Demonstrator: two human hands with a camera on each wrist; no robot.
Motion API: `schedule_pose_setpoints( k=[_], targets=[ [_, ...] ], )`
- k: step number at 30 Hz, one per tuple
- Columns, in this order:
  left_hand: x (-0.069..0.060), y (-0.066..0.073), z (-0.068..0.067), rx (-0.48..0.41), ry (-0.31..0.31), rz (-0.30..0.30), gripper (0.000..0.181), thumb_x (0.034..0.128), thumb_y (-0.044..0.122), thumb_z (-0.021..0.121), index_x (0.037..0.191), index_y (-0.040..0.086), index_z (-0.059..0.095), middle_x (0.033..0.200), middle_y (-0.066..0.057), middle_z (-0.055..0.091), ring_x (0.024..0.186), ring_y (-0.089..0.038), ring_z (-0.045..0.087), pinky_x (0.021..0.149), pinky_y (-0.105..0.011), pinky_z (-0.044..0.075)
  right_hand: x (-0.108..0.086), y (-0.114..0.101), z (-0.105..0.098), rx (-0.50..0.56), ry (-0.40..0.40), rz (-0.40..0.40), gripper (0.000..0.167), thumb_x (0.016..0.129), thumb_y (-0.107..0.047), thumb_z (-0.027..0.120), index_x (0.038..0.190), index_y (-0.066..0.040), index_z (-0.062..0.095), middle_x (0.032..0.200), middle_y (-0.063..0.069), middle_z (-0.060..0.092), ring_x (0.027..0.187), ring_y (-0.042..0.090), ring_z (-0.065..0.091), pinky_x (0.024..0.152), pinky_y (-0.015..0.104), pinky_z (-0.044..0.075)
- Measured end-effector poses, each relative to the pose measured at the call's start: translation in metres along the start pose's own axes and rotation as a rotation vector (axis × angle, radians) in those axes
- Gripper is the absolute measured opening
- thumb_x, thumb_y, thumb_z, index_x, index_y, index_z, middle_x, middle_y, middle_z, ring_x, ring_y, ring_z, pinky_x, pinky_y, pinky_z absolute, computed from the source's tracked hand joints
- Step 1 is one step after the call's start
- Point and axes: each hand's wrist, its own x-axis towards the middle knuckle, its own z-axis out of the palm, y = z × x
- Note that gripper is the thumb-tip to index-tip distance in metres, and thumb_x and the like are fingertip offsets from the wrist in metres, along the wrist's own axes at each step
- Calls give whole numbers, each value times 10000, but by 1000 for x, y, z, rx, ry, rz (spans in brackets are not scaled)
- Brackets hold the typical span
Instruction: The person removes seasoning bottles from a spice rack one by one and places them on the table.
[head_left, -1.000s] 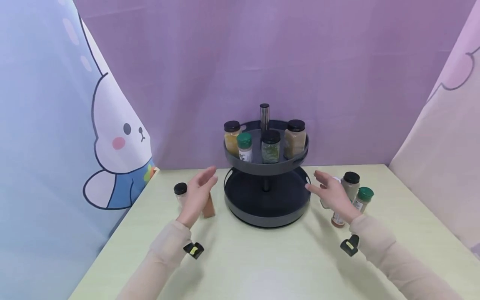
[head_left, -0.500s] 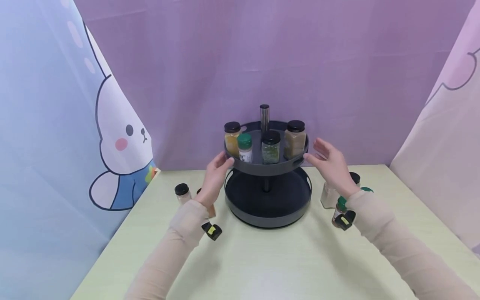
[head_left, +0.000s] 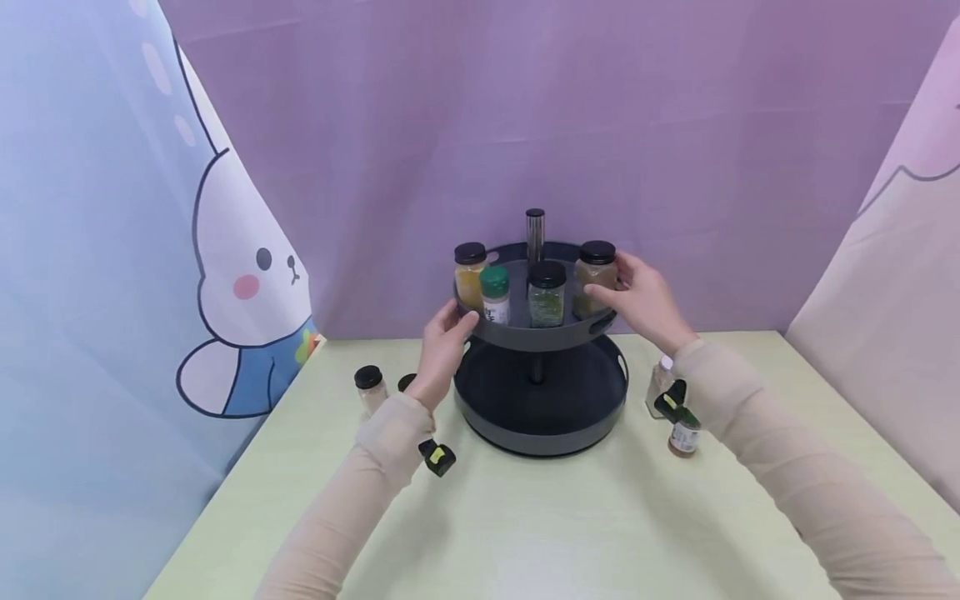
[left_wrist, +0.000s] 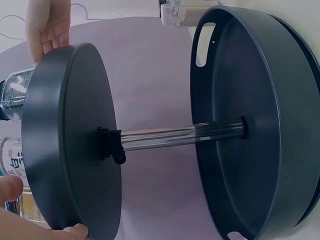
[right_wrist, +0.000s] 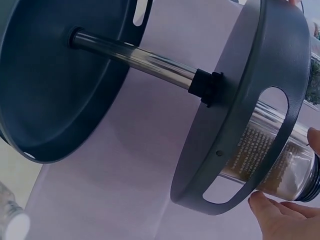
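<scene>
A dark grey two-tier turntable (head_left: pixel 542 443) stands on the table. Its upper tray (head_left: pixel 536 337) bears several spice jars: a yellow one (head_left: pixel 469 283), a green-capped one (head_left: pixel 496 307), a green-herb one (head_left: pixel 546 307) and a brown-powder jar (head_left: pixel 595 279). My left hand (head_left: pixel 442 350) holds the upper tray's left rim, its thumb near the green-capped jar. In the left wrist view, a left fingertip (left_wrist: pixel 76 231) lies against the tray's edge. My right hand (head_left: pixel 651 307) holds the brown-powder jar at the right, thumb in front. In the right wrist view, fingers (right_wrist: pixel 270 212) touch that jar's side.
Two black-capped jars, one pale (head_left: pixel 371 388) and one (head_left: pixel 407 382) mostly hidden by my left hand, stand left of the turntable. On the right are a clear jar (head_left: pixel 658 385) and a small labelled bottle (head_left: pixel 683 440). A purple curtain (head_left: pixel 420 150) hangs behind.
Both hands have risen from beside the lower tray to the upper one. The left has come to its left rim, and the right has moved in from the right onto the brown-powder jar.
</scene>
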Motion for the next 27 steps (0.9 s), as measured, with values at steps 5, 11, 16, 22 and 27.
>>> schedule_pose_setpoints(
  k=[5,11,16,22,27],
  targets=[
    [0,1,3,20,5,8,628,927,279,518,1446,63,238,1496,-104,265,1371,-199,264,1107,-349,268,6,-2,3,-60,10,-31,611,859,-296,620,1356,-26,388,1274,208,522,1154,329,514,939,455,445],
    [2,0,5,53,1,10,637,926,287,514,1452,73,226,1505,-91,249,1376,-200,251,1107,-348,268,7,-2,4,-93,20,-18,508,861,-282,617,1278,-36,463,1150,198,588,1007,302,574,823,421,477],
    [3,4,3,60,-1,3,641,921,280,516,1450,64,225,1500,-109,254,1376,-211,251,1103,-350,275,10,-3,3,-81,26,-12,492,850,-270,631,1258,-39,482,1135,187,600,996,287,583,810,404,478],
    [9,2,4,54,1,-9,634,919,282,521,1451,90,235,1497,-92,271,1368,-199,269,1077,-365,322,10,-3,2,-90,43,-11,476,842,-276,644,1236,-48,508,1099,175,618,947,265,588,773,368,475],
    [9,0,4,42,3,-19,622,920,268,520,1450,95,243,1496,-94,271,1368,-196,271,1081,-358,317,9,-3,2,-83,36,5,490,839,-284,649,1244,-48,506,1102,174,620,954,264,587,784,371,470]
  ],
)
